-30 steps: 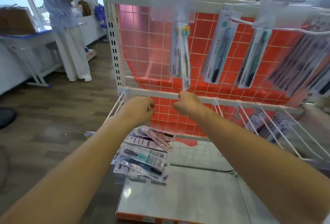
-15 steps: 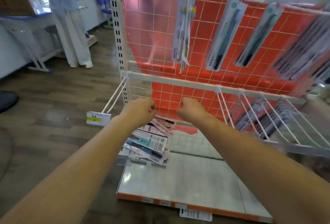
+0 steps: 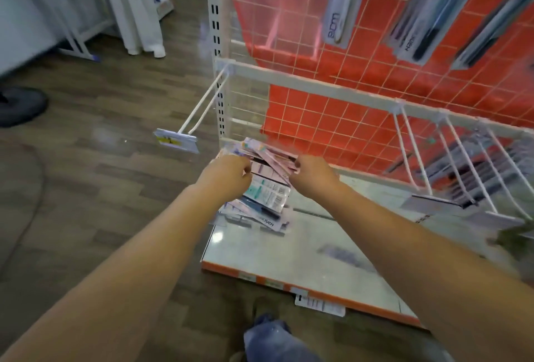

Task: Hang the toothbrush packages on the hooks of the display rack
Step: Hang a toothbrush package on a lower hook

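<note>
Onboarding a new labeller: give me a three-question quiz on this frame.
1. True or false: the left hand and right hand are both at the pile of toothbrush packages.
2. The pile sits on: A) the floor B) the base shelf C) a hook.
3. Fill in: the empty hook at the rack's left post carries a ___ at its tip.

Key: 1 true; 2 B; 3 price tag.
</note>
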The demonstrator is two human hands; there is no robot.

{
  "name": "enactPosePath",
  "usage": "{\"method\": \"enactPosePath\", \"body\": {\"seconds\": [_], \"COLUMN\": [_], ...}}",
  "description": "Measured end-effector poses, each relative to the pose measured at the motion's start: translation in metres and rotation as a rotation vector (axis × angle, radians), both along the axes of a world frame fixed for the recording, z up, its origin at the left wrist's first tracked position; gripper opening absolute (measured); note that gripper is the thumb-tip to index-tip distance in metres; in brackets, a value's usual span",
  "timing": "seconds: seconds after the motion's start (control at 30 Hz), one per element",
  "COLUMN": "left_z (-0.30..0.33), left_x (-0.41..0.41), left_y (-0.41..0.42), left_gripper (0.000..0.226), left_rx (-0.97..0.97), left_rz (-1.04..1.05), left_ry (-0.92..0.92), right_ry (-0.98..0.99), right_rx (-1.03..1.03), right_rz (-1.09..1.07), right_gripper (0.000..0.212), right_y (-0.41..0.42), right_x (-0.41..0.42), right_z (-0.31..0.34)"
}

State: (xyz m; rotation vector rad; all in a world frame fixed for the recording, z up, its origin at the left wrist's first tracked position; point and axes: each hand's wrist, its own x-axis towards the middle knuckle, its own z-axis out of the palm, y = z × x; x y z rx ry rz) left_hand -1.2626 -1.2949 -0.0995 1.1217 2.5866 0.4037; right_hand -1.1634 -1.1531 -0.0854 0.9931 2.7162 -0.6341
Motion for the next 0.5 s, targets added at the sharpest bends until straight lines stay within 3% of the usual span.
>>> {"method": "enactPosePath", "body": {"seconds": [0.5], "left_z": [-0.101], "left_x": [-0.032], "left_y": [0.01], "left_gripper": [0.033], "left_rx": [-0.138], "left_rz": [0.052], "left_ry": [-0.06], "right_ry": [-0.123], "right_rx": [-0.05], "right_rz": [0.084], "right_gripper": [0.025], "right_y": [0.01], "right_x": [-0.057], "right_z": [-0.101]}}
